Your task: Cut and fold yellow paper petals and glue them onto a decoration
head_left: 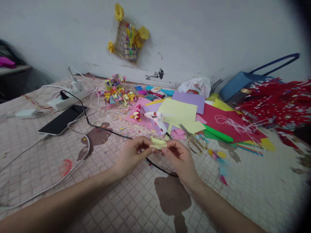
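Between both hands is a small folded strip of pale yellow paper. My left hand pinches its left end, and my right hand pinches the right end. Just beyond the fingers lies a white glue gun, its nozzle over a sheet of pale yellow paper. A pair of gold-handled scissors rests to the right of my right hand. Left of the glue gun stands a small pink and cream paper flower. A black cable passes beneath the hands.
At left are a tablet-like black device, a white power strip and a looping white cable. Coloured sheets, a green roll and white string lie at right. Paper scraps litter the cloth. A blue bag stands behind.
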`<state>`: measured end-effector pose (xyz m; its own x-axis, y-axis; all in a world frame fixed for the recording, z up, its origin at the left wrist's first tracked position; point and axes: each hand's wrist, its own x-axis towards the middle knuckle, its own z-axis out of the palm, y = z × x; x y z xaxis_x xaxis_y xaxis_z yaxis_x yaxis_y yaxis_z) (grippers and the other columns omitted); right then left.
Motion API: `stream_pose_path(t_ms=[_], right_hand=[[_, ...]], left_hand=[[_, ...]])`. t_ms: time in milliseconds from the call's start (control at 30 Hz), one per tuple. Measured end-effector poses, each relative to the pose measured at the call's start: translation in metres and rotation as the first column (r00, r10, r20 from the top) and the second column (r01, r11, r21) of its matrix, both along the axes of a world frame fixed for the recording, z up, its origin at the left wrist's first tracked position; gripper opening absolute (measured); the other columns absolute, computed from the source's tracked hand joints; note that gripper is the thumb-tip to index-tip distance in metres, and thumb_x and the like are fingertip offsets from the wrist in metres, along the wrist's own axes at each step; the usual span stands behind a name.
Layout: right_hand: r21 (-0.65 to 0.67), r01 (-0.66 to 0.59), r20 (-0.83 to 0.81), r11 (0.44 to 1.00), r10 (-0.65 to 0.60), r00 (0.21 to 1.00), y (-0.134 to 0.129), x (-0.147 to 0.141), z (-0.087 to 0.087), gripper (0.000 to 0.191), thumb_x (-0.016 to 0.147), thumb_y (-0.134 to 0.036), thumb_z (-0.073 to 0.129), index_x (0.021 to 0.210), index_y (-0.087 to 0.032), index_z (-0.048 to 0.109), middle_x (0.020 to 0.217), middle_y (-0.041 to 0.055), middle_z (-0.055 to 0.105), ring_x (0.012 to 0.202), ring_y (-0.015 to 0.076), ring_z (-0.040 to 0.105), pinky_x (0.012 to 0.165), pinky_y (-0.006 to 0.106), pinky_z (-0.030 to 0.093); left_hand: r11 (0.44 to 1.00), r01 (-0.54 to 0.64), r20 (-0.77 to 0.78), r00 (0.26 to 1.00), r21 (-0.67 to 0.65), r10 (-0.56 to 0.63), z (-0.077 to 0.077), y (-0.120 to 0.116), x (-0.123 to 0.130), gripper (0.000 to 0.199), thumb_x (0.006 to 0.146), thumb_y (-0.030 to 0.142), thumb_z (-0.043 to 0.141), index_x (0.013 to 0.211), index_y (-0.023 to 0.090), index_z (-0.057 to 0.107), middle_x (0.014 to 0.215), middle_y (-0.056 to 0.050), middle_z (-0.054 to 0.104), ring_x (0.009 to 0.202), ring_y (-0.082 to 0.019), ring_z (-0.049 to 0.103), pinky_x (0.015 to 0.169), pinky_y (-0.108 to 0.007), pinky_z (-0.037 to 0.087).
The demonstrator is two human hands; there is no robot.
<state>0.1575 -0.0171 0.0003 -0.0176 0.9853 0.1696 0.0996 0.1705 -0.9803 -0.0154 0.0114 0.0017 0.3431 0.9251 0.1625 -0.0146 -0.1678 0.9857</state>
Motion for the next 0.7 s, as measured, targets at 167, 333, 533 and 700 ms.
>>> stream_pose_path(t_ms=[167, 333, 533, 700], right_hand=[[-0.040, -0.035, -0.037, 0.999, 0.034, 0.999, -0.0013, -0.0028, -0.0022, 0.013, 0.079, -0.030, 0.060, 0.075, -0.020, 0.054, 0.073, -0.0007, 0.055, 0.069, 0.0135, 0.051, 0.064, 0.024, 0.041], [-0.086, -0.055, -0.078, 0.995, 0.048, 0.996, -0.0031, -0.0043, -0.0036, 0.012, 0.079, -0.029, 0.060, 0.076, -0.019, 0.054, 0.071, -0.0014, 0.055, 0.068, 0.0132, 0.051, 0.064, 0.024, 0.040], [-0.083, -0.048, -0.094, 0.995, 0.040, 0.995, -0.0034, -0.0042, -0.0021, 0.014, 0.078, -0.030, 0.061, 0.076, -0.019, 0.054, 0.068, -0.0030, 0.053, 0.064, 0.0111, 0.049, 0.061, 0.022, 0.038], [-0.077, -0.010, -0.037, 0.997, 0.007, 0.999, -0.0024, -0.0040, -0.0027, 0.016, 0.078, -0.031, 0.061, 0.074, -0.018, 0.054, 0.066, -0.0026, 0.052, 0.062, 0.0110, 0.047, 0.059, 0.023, 0.037]], left_hand=[[0.993, 0.060, 0.140, 0.989, -0.105, -0.045, 0.0001, 0.0004, 0.0024, 0.012, 0.074, 0.023, 0.066, 0.073, 0.013, 0.058, 0.074, -0.001, 0.058, 0.070, -0.011, 0.054, 0.067, -0.023, 0.043], [0.981, 0.059, 0.177, 0.984, -0.183, -0.026, -0.0020, -0.0003, 0.0029, 0.015, 0.072, 0.025, 0.068, 0.073, 0.014, 0.057, 0.074, -0.001, 0.060, 0.071, -0.011, 0.056, 0.068, -0.024, 0.044], [0.981, -0.008, 0.110, 0.993, -0.196, 0.030, -0.0048, -0.0007, 0.0034, 0.022, 0.068, 0.028, 0.070, 0.068, 0.013, 0.054, 0.067, 0.000, 0.057, 0.064, -0.011, 0.053, 0.061, -0.022, 0.041], [0.981, 0.000, 0.135, 0.991, -0.192, 0.026, -0.0037, -0.0006, 0.0049, 0.022, 0.066, 0.028, 0.071, 0.067, 0.013, 0.055, 0.068, 0.000, 0.057, 0.065, -0.011, 0.053, 0.063, -0.022, 0.041]])
